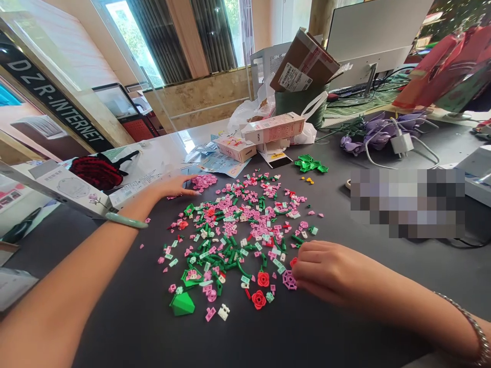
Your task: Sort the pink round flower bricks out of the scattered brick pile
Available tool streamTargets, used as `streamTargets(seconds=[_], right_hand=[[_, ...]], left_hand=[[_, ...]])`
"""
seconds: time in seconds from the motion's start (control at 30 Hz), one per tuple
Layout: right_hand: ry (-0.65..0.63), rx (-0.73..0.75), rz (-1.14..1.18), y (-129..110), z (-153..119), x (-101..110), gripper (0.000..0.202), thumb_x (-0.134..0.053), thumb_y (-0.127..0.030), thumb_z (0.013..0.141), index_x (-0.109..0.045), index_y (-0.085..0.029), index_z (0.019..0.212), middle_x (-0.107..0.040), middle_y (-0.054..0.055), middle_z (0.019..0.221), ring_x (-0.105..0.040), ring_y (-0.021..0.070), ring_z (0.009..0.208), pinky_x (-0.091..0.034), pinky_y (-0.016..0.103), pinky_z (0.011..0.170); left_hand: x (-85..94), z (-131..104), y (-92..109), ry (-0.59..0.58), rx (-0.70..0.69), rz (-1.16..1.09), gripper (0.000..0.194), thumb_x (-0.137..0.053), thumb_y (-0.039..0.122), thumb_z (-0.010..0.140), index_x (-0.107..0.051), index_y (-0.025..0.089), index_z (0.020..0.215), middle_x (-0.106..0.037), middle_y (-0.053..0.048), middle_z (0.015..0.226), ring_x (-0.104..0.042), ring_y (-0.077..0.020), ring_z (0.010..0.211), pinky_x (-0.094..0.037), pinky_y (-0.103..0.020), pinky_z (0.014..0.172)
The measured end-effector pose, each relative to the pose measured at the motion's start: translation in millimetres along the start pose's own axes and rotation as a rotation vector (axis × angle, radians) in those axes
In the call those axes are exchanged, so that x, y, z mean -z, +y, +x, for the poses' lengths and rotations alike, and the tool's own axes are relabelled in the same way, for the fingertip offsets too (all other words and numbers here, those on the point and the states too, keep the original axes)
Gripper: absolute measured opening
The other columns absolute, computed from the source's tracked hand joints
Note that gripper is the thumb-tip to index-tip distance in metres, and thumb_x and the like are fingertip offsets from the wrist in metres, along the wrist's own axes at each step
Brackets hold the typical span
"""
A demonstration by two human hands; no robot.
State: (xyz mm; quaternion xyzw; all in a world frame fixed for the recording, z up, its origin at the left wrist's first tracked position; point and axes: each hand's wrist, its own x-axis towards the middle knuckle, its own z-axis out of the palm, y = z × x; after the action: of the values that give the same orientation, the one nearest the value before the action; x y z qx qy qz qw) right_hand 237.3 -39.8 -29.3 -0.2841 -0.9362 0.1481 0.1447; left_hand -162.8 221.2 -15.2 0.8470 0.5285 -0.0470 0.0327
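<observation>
Small building bricks in pink, green, white, pale aqua and red (264, 225) lie loosely scattered over the dark table. My left hand (177, 187) reaches to the far left of the spread, fingers stretched and apart, beside a cluster of pink pieces (204, 181). At the right edge my right hand (320, 270) is closed, fingers curled down; whatever they hold is hidden. Right by its fingertips are a purple web-shaped piece (289, 279) and a partly covered red piece (293, 262). Nearer me lie two red flower pieces (259, 299) and a green faceted piece (182, 304).
Behind the bricks are pink boxes (274, 128), blue printed sheets (220, 162), green leaf pieces (310, 164) and small yellow pieces (308, 180). A white box (71, 186) stands left. Purple flowers (355, 143) and a white charger (402, 144) lie right, near a blurred-out object (408, 202).
</observation>
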Motion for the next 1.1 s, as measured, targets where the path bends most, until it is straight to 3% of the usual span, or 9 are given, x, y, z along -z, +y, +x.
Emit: streamTargets(seconds=[0.47,0.77,1.1], right_hand=[[-0.007,0.004,-0.014,0,-1,0,0.027,-0.041,-0.015,0.097,-0.052,-0.019,0.073,-0.05,0.001,0.07,-0.043,0.015,0.064,-0.035,0.029,0.061],[0.0,0.009,-0.006,0,0,0,0.027,-0.04,-0.016,0.098,-0.051,-0.018,0.074,-0.051,0.001,0.071,-0.044,0.015,0.064,-0.034,0.029,0.061],[-0.001,0.007,-0.011,-1,0,0,0.024,-0.044,-0.015,0.097,-0.05,-0.019,0.074,-0.052,0.0,0.072,-0.044,0.0149,0.065,-0.035,0.029,0.062]], left_hand=[[-4.6,8,-3,-0.006,0.042,-0.006,0.039,-0.059,0.037,0.09,-0.055,0.019,0.124,-0.056,-0.009,0.127,-0.058,-0.025,0.109,-0.05,-0.047,0.091],[-9.9,14,-10,0.062,0.048,-0.032,0.037,-0.059,0.038,0.09,-0.057,0.016,0.119,-0.058,-0.008,0.122,-0.059,-0.0252,0.105,-0.051,-0.045,0.088],[-9.0,10,2,0.121,0.082,-0.056,0.034,-0.058,0.037,0.09,-0.058,0.017,0.118,-0.059,-0.007,0.119,-0.06,-0.0233,0.101,-0.052,-0.043,0.086]])
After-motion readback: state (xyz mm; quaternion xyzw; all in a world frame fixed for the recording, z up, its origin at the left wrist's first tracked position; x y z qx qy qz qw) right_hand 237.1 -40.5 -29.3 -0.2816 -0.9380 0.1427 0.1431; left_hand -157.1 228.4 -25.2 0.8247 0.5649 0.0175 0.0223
